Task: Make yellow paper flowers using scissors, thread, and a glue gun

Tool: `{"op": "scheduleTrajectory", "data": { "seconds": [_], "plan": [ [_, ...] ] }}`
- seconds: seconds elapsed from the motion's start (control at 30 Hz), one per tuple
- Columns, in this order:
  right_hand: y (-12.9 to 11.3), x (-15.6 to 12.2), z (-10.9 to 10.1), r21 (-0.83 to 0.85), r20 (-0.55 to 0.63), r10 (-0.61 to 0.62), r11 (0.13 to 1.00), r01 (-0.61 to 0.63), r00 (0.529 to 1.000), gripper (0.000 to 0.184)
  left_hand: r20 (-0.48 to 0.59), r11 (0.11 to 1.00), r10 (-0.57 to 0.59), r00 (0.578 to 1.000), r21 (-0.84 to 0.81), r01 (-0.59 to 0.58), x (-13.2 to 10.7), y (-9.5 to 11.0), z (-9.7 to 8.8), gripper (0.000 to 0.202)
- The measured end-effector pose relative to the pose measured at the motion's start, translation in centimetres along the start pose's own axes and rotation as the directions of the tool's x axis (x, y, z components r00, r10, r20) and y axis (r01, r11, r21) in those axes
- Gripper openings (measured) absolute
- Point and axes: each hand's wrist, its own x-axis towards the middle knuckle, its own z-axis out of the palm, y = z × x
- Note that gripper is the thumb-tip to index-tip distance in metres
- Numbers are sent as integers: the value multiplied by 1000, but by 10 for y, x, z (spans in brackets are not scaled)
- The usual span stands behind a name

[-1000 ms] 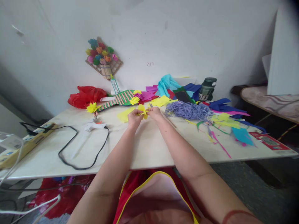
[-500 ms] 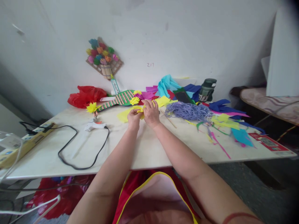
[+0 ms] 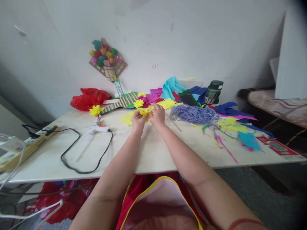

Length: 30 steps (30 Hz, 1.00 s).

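Note:
My left hand [image 3: 138, 120] and my right hand [image 3: 157, 115] meet over the middle of the white table [image 3: 148, 150], both pinched on a small yellow paper flower [image 3: 144, 112] held between them. Its petals stick out above my fingers. A flat yellow paper sheet [image 3: 126, 119] lies on the table just left of my left hand. A thin wooden stick [image 3: 173, 122] lies right of my right hand.
A white glue gun [image 3: 97, 129] with a black cord [image 3: 79, 153] lies at left, plugged into a power strip [image 3: 28, 143]. Purple yarn [image 3: 194, 114], coloured paper scraps [image 3: 230, 124], a green striped craft piece [image 3: 124, 101], a red bag [image 3: 88, 98] and a dark green bottle [image 3: 213, 91] crowd the back and right.
My right hand slid left over the yellow flower, then drew back a little, and the petals show again above my fingers. Both hands sit slightly farther from me than a second ago.

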Motion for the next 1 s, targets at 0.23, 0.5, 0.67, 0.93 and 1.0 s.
{"op": "scheduleTrajectory", "data": {
  "seconds": [0.23, 0.5, 0.67, 0.93, 1.0],
  "plan": [
    [3, 1, -1, -45, 3, -261, 964, 261, 965, 22, 7, 999, -14, 1000, -29, 14, 1, -1, 0, 43],
    [2, -2, -2, 9, -34, -133, 991, 133, 991, 17, 37, 1000, -22, 999, -18, 23, 0, 5, -1, 45],
    [6, -2, 2, 70, -55, -88, 993, 91, 995, 18, 68, 998, -53, 996, 36, 51, -2, 8, -1, 45],
    [11, 0, 6, 98, -58, -73, 992, 79, 996, 17, 118, 998, -40, 992, 47, 35, -1, 5, -4, 58],
    [10, 0, 4, 92, -50, -96, 991, 101, 994, 20, 126, 999, -35, 991, 43, 30, -1, 5, -4, 60]
  ]
}}
